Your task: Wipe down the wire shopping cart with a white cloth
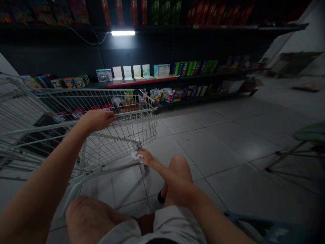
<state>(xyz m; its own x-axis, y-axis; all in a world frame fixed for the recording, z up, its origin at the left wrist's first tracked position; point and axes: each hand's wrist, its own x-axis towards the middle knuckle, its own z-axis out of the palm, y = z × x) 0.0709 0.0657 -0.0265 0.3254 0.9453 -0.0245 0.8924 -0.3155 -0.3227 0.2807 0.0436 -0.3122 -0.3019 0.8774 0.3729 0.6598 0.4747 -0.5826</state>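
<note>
A wire shopping cart (pixel 119 127) stands in front of me, to the left. My left hand (pixel 98 119) rests over its near top rail, with the fingers curled round the wire. Lower down, my right hand (pixel 145 157) pinches a white wipe (pixel 137 155), which could be paper or cloth. That wipe touches the cart's lower frame near the front end, just below the caster bracket (pixel 137 145). My right fingers partly cover it. A dark folded panel (pixel 42 135) shows through the wires at the cart's rear.
Store shelving (pixel 142 44) runs across the back, with notebooks (pixel 128 73), cans and snack packs under a lit tube lamp (pixel 123 33). To the right, a folding stool (pixel 311 134) stands on the tiled floor (pixel 215 149). Blue plastic (pixel 269 227) shows at lower right.
</note>
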